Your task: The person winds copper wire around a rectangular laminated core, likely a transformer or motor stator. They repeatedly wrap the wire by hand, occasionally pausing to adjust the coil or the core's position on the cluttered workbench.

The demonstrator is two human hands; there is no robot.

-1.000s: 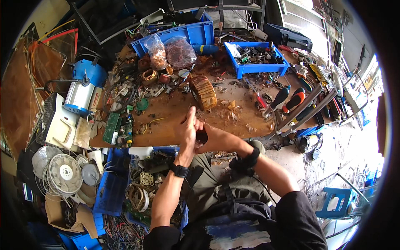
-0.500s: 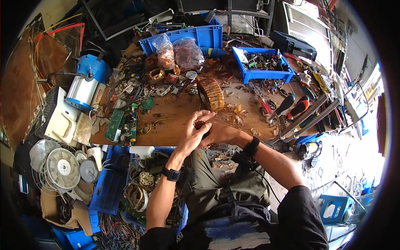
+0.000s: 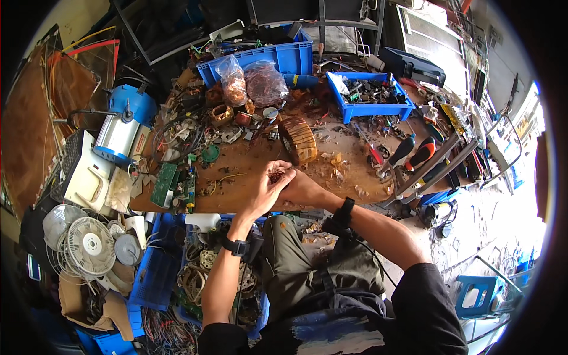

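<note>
My left hand (image 3: 264, 190) and my right hand (image 3: 303, 190) are pressed together over the near edge of the workbench. Between them sits a small bundle of thin reddish copper wire (image 3: 276, 176), gripped by both hands and partly hidden by the fingers. The left thumb lies across the bundle. Just beyond my fingertips, a ring-shaped coil (image 3: 299, 141) wrapped in amber tape or film stands on edge on the wood. Torn amber flakes (image 3: 336, 161) are scattered to its right.
Two clear bags of copper wire (image 3: 266, 83) stand near a long blue crate (image 3: 260, 65). A shallow blue tray (image 3: 378, 109) holds small dark parts. Screwdrivers (image 3: 404, 149) lie at right, green circuit boards (image 3: 163, 184) at left. Blue bins (image 3: 157, 260) full of scrap sit below.
Both hands have shifted a little left, still closed together on the wire bundle, and the left forearm has swung slightly left. The ring-shaped coil stays standing on the bench.
</note>
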